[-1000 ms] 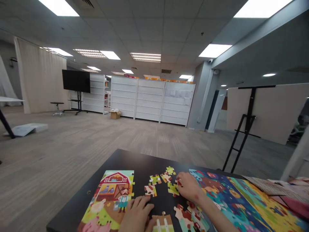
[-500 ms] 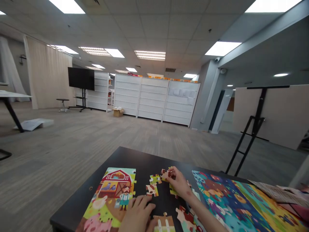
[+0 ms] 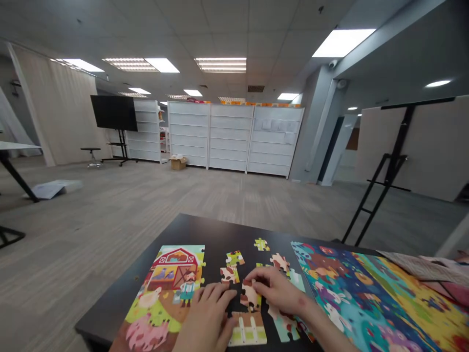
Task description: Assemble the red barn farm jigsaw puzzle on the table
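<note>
A brown-and-white puzzle piece point(image 3: 249, 296) is pinched between the thumb and fingertips of my right hand point(image 3: 276, 288). Just below it lies a fence piece point(image 3: 248, 328). My left hand point(image 3: 210, 313) rests with outstretched fingers on the black table, overlapping the right edge of the joined farm puzzle point(image 3: 166, 298), and holds nothing. A cow-patterned piece point(image 3: 229, 275) and a green piece point(image 3: 235, 258) lie together beyond my left fingertips. Further off are a yellow-green piece point(image 3: 261, 244) and another cow-patterned piece point(image 3: 280, 261). Pieces under my right wrist are partly hidden.
Two colourful animal pictures, one blue point(image 3: 340, 293) and one yellow point(image 3: 406, 298), cover the table's right side, with folded cloth point(image 3: 414, 266) beyond. The black table point(image 3: 205, 227) ends at its far edge. A black easel-like stand point(image 3: 388, 171) is on the floor at right.
My right hand has moved nearer, bringing the brown-and-white piece from the far pieces to just above the fence piece. My left hand stays nearly in place. The view has tilted slightly.
</note>
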A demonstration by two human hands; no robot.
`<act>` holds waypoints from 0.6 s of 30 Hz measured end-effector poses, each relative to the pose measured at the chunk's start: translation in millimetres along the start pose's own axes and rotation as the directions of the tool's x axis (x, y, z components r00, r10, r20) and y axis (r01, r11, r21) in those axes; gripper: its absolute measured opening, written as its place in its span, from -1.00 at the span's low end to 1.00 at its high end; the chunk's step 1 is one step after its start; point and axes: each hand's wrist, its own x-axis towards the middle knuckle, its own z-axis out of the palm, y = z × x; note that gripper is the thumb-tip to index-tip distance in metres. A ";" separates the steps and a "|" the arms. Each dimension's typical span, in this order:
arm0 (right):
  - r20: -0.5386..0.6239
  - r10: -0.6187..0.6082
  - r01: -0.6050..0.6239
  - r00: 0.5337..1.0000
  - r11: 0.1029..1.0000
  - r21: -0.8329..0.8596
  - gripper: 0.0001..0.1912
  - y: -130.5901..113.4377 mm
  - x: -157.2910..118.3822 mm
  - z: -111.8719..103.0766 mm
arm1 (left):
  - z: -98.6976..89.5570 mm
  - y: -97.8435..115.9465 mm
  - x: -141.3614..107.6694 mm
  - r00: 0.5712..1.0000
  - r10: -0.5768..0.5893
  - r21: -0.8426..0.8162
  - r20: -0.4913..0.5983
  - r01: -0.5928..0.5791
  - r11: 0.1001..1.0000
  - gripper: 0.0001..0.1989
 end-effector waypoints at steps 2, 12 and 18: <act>-0.009 -0.028 0.027 1.000 0.999 -0.044 -0.70 -4.6 0.6 2.9 | 1.1 1.6 0.2 0.999 0.041 0.045 -0.006 -0.041 0.998 -0.47; -0.077 -0.001 -0.019 0.997 0.964 -0.267 -0.75 -14.7 31.1 17.6 | 12.0 -3.1 3.6 0.990 0.133 0.046 0.047 -0.135 0.990 -0.56; 0.010 -0.001 0.005 1.000 0.927 -0.374 -0.75 -18.9 54.3 16.9 | 17.3 -8.6 5.6 0.984 0.168 0.026 0.060 -0.170 0.985 -0.60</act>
